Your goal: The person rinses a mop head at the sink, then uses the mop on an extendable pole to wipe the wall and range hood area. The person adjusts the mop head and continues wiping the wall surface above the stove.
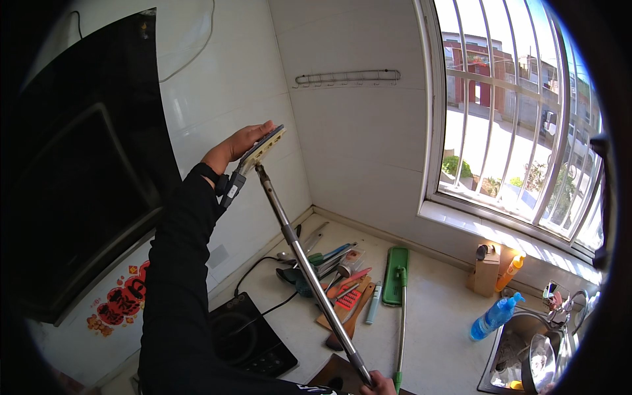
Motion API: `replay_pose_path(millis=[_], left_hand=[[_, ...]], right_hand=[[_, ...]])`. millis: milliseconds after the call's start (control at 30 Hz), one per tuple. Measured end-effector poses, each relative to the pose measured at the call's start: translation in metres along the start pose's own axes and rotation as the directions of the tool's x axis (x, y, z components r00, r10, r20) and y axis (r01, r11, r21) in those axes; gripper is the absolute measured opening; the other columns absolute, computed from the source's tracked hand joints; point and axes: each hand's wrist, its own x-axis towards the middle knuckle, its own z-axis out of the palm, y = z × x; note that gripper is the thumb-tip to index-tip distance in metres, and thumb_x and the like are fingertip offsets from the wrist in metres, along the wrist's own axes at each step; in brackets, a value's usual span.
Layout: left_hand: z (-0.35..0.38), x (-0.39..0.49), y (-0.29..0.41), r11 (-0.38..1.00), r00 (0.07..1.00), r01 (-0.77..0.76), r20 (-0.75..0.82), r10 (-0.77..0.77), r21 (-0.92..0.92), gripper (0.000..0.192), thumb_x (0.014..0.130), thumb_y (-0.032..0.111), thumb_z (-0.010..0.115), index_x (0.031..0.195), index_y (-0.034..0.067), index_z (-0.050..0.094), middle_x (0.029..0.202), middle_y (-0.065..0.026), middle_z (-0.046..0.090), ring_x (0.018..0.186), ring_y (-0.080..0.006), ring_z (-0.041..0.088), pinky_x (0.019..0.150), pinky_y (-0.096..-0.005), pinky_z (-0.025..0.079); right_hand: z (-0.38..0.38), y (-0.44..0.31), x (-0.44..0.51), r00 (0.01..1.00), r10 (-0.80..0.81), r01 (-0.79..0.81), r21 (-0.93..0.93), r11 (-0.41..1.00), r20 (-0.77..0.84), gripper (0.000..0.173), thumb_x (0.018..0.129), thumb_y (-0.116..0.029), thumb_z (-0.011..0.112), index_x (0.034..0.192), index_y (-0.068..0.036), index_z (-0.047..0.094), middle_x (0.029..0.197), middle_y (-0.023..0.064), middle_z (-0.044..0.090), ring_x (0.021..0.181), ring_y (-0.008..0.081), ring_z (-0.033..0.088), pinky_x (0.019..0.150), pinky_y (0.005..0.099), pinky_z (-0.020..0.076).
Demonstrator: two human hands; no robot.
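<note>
My left hand (242,143) lies against the flat head (264,148) of a long-handled cleaning tool, raised before the tiled wall; its fingers rest along the back edge of the head. The metal pole (306,266) slants down to the right over the counter. At the bottom edge of the view my right hand (379,384) is closed around the pole's lower part. Beneath the pole lie kitchen utensils, among them a wooden spatula (351,323) and a red grater (349,299). A green flat mop (396,276) with a metal handle lies to their right.
A black induction cooktop (252,335) sits on the counter, with a dark range hood (94,163) at left. At right are a wooden knife block (485,271), an orange bottle (510,271), a blue pump bottle (495,317) and a sink (508,345). A wire hook rack (348,77) hangs beside the barred window.
</note>
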Motion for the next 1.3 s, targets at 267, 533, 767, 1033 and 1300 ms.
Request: replay_pose_path(millis=[267,533,767,1033,1300], left_hand=[[-0.012,-0.036,-0.056,0.837,0.21,-0.459,-0.879,0.427,0.297,0.039,0.099,0.029,0.049,0.121,-0.002,0.045,0.118,-0.0146,0.053,0.112,-0.0207,0.05,0.097,-0.0323,0.039],[0.163,-0.122,-0.159,0.431,0.771,-0.045,-0.306,-0.558,-0.901,0.056,0.088,0.049,0.06,0.123,0.008,0.047,0.112,-0.0076,0.052,0.092,-0.0205,0.052,0.078,-0.0369,0.045],[0.197,-0.122,-0.164,0.287,0.751,-0.125,-0.28,-0.598,-0.95,0.04,0.088,0.041,0.065,0.071,0.013,0.043,0.058,-0.0005,0.042,0.045,-0.0141,0.043,0.044,-0.0313,0.04],[0.191,-0.114,-0.171,0.194,0.876,-0.12,-0.196,-0.441,-0.973,0.046,0.089,0.055,0.057,0.092,0.01,0.049,0.073,-0.0041,0.054,0.064,-0.0208,0.057,0.059,-0.0409,0.052],[0.02,-0.054,-0.372,0.698,0.476,-0.274,-0.724,-0.5,-0.662,0.052,0.083,0.02,0.068,0.125,0.0,0.044,0.114,-0.0111,0.047,0.104,-0.0259,0.051,0.09,-0.0416,0.047]], right_hand=[[0.021,-0.042,0.109,0.983,-0.144,0.126,-0.149,0.981,-0.116,0.031,0.082,-0.027,0.067,0.096,-0.007,0.049,0.068,0.0185,0.061,0.064,0.0404,0.062,0.056,0.0486,0.0484],[0.082,-0.095,0.204,0.963,-0.267,0.221,-0.448,0.866,-0.04,0.033,0.09,-0.027,0.056,0.109,-0.008,0.037,0.083,0.0196,0.063,0.07,0.0427,0.062,0.057,0.0524,0.0487],[0.072,-0.098,0.199,0.949,-0.313,0.303,-0.411,0.86,0.043,0.036,0.091,-0.024,0.053,0.119,-0.009,0.037,0.089,0.0196,0.063,0.073,0.0406,0.064,0.059,0.0497,0.0515],[0.051,-0.04,0.154,0.998,0.057,-0.051,-0.294,0.955,0.012,0.04,0.085,-0.035,0.063,0.108,-0.007,0.048,0.08,0.0222,0.065,0.076,0.0432,0.063,0.064,0.051,0.0496],[0.043,-0.042,0.143,0.987,0.047,-0.028,-0.127,0.991,0.152,0.036,0.085,-0.037,0.067,0.093,-0.005,0.055,0.078,0.022,0.064,0.077,0.0442,0.062,0.066,0.0485,0.0497]])
